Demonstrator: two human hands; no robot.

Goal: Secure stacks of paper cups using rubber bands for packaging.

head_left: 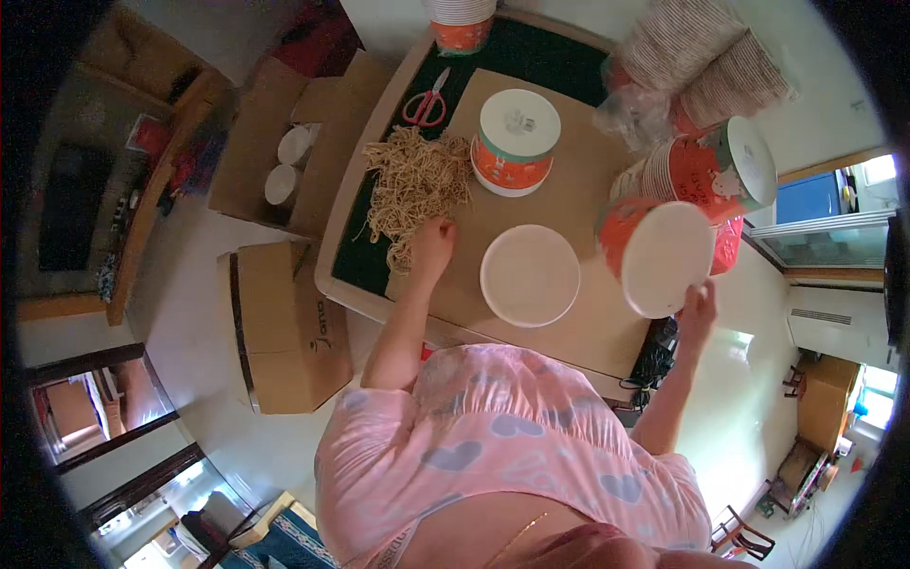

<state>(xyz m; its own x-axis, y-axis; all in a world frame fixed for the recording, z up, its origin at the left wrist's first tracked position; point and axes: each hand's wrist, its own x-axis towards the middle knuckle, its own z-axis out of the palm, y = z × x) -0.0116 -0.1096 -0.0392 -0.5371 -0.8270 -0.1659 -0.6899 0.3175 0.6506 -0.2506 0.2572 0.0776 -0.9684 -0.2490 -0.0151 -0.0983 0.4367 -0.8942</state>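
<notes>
Loose beige twine [412,180] lies in a tangled heap on the left of the table. At its near edge is my left hand [434,247], fingers curled closed on strands of the twine. My right hand [700,311] grips the rim of an orange paper bucket [669,261], tilted above the table's right side with a white round face turned toward me. Between my hands a white round paper bucket [531,277] stands on the cardboard sheet [592,327]. Behind it sits an upside-down orange bucket [514,173] with a white base.
Red-handled scissors [428,102] lie beyond the twine. Stacked paper buckets [697,175] lie at the right, with more stacks [678,43] behind. Another stack [462,24] stands at the far edge. Left of the table are an open carton [251,180] and a cardboard box [289,327].
</notes>
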